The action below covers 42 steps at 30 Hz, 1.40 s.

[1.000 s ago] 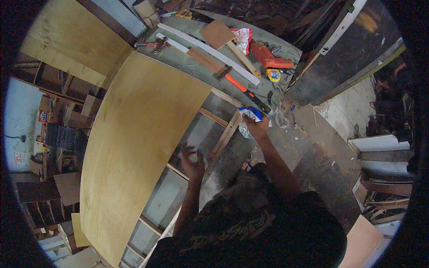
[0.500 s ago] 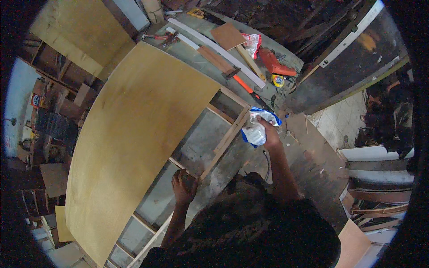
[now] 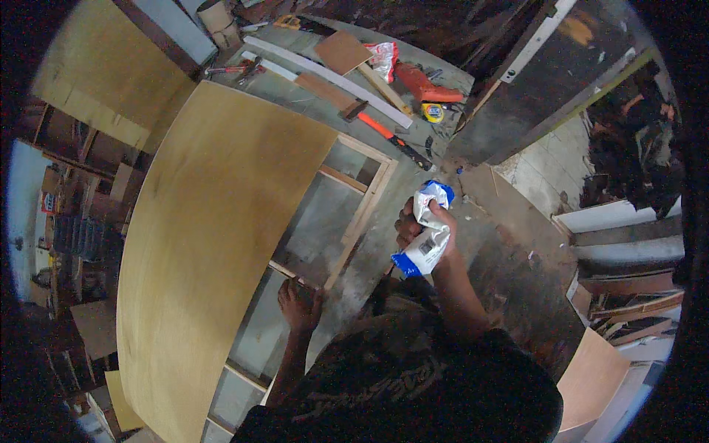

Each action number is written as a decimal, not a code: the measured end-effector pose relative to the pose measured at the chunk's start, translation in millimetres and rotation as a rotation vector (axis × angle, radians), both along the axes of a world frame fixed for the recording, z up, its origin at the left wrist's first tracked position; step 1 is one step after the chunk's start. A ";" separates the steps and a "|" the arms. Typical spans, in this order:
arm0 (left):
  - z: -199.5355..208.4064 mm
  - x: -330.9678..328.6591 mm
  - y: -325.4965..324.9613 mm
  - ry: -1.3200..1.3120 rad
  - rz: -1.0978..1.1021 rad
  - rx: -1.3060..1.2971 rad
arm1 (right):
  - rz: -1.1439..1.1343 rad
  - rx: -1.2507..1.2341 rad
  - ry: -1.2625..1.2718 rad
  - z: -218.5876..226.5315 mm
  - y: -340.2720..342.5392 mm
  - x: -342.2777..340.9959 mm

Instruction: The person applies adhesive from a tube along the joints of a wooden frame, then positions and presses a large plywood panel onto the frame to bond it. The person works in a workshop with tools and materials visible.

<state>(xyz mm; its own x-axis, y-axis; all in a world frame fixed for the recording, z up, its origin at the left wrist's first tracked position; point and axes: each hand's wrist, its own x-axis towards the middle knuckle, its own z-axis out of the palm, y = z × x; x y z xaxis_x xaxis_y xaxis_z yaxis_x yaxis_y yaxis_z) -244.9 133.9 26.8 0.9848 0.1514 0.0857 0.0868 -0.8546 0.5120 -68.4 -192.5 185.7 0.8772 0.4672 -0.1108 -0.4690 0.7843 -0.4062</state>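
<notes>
A woodworking shop, indicated by the hammer (image 3: pixel 380 128), red power tool (image 3: pixel 427 83) and tape measure (image 3: pixel 433 112) on the desk (image 3: pixel 297 96), the plywood sheet (image 3: pixel 221 199) over a timber frame (image 3: pixel 362 216), and the surrounding boards (image 3: pixel 594 376).

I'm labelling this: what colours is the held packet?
The packet is white with blue ends; head view.

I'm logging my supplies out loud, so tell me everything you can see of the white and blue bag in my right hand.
The bag is white with blue at both ends, shiny like thin plastic film, with small dark print on its lower part. It looks crumpled and narrowed at the middle, where the right hand grips it. It slants, lower end toward the left. Whether anything is inside cannot be told.
</notes>
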 end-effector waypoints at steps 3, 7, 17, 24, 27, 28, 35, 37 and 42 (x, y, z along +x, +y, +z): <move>-5.1 0.5 0.6 0.010 -0.053 0.122 | 0.043 0.021 -0.070 13.0 -1.0 -3.7; -5.9 -2.0 -0.1 0.006 -0.002 0.050 | 0.005 -0.045 -0.100 19.0 -3.4 -10.0; -4.9 -3.0 0.5 0.030 -0.007 0.047 | 0.100 0.170 -0.301 46.6 4.5 -22.3; -16.8 -4.6 7.1 0.001 -0.031 0.035 | 0.040 0.227 -0.352 61.4 13.5 -27.4; 14.2 6.9 -3.6 -0.133 0.036 -0.028 | 0.056 0.245 -0.380 67.6 13.5 -29.3; 34.4 15.3 -11.8 -0.232 0.075 -0.048 | 0.056 0.234 -0.393 69.6 13.1 -29.6; 255.0 115.5 -103.8 -0.587 -0.467 -0.699 | 0.037 0.258 -0.363 78.3 11.6 -45.5; 300.6 139.8 -123.9 -0.644 -0.687 -0.714 | 0.048 0.267 -0.329 79.9 6.2 -52.5; 343.3 163.6 -148.8 -0.745 -0.910 -0.692 | -0.094 0.115 -0.256 80.8 -11.1 -65.4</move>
<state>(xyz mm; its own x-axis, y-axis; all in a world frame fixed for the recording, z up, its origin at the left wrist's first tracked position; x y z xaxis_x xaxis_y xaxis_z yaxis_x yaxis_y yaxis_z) -81.3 -14.9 370.1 0.5127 -0.2917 0.8075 -0.8462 -0.0126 0.5327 -133.8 -203.6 266.5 0.9098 0.3794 0.1684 -0.2862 0.8671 -0.4077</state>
